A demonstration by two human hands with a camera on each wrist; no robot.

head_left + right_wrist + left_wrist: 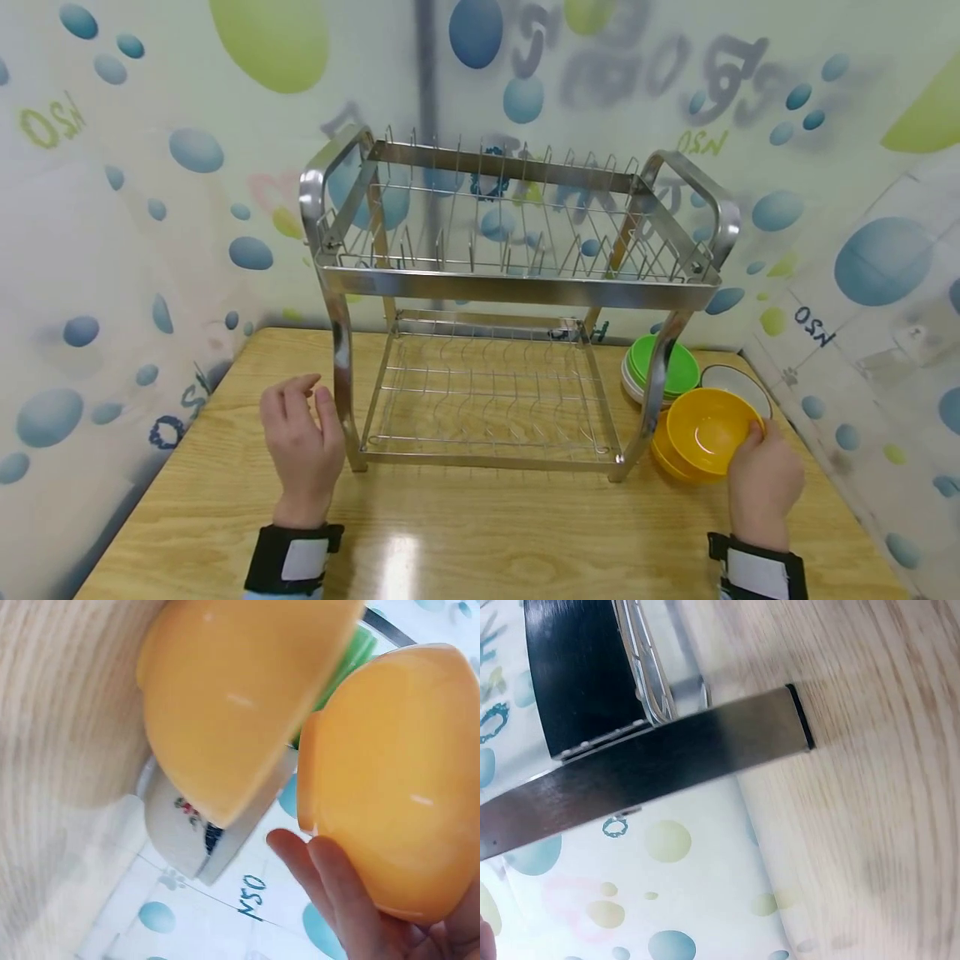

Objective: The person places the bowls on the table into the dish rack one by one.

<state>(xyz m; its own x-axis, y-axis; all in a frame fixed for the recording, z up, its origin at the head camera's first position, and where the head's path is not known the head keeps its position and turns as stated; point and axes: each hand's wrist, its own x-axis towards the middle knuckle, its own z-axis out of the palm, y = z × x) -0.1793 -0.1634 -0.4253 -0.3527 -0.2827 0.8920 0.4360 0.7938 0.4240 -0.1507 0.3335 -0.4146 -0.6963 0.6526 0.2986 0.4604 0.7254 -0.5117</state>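
Note:
My right hand point(767, 479) pinches the rim of a yellow bowl point(708, 429) between thumb and fingers. In the right wrist view this bowl point(397, 780) is tipped on its side, fingers along its outer wall, with a gap between it and a second yellow bowl point(217, 697) on the table. That second bowl point(670, 460) shows partly behind the held one in the head view. My left hand point(303, 442) holds nothing, its fingers loosely bent beside the left front leg point(342, 367) of a two-tier metal dish rack point(517, 287). Only a fingertip point(486, 941) shows in the left wrist view.
Green bowls point(675, 367) sit on white ones point(632, 385) behind the rack's right front leg point(656, 383). A white bowl with a dark rim point(738, 385) and a floral print stands by the right wall. Patterned sheeting point(150, 275) surrounds the wooden table point(480, 533).

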